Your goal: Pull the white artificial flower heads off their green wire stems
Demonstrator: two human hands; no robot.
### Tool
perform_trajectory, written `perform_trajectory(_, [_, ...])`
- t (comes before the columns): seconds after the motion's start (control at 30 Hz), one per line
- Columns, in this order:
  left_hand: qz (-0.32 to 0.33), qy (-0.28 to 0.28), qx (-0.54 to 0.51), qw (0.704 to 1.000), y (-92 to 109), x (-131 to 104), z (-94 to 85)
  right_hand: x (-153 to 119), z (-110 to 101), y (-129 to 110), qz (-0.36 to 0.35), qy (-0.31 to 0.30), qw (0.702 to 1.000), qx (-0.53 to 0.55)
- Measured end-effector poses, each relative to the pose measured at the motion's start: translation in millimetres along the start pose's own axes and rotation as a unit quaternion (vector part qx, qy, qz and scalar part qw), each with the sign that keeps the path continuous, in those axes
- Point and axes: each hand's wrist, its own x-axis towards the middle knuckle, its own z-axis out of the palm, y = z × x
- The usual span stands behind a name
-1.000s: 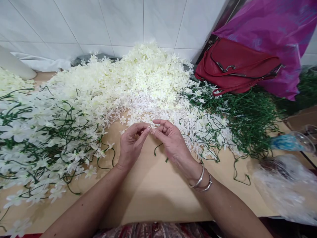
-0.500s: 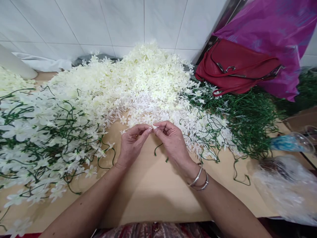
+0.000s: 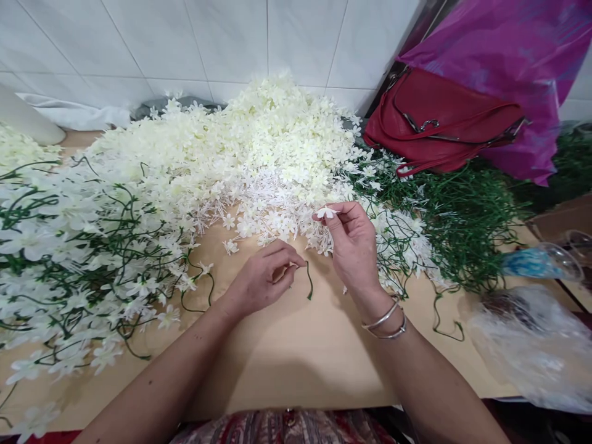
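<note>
Between the thumb and fingertips of my right hand (image 3: 354, 243) is a small white flower (image 3: 326, 212), raised in front of the flower pile. My left hand (image 3: 266, 275) is lower and to the left, its fingertips pinched at the top end of a short green stem (image 3: 309, 282) that hangs down over the table. The two hands are apart. Just beyond them lies a large heap of white and cream flowers (image 3: 287, 142). At the left, white flowers with green stems (image 3: 69, 246) are piled up.
A red handbag (image 3: 448, 120) and a purple plastic bag (image 3: 513, 55) sit at the back right, above a heap of green stems (image 3: 467, 228). Clear plastic wrapping (image 3: 546, 351) lies at the right edge. A tiled wall (image 3: 226, 37) stands behind.
The hands, together before, have separated. My right hand moved right and up with a white flower; my left hand moved down and slightly right, to the green stem.
</note>
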Motion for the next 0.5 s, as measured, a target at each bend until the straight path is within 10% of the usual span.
perform_trajectory(0.2, [0.03, -0.159, 0.065, 0.985, -11.5, -2.3, -20.3, 2.7, -4.0, 4.9, 0.012, 0.008, 1.0, 0.003])
perform_trajectory(0.5, [0.063, -0.182, 0.136, 0.972, -4.5, 0.0, -11.9, 0.6, -0.1, 9.4, 0.031, -0.007, 0.999, 0.03])
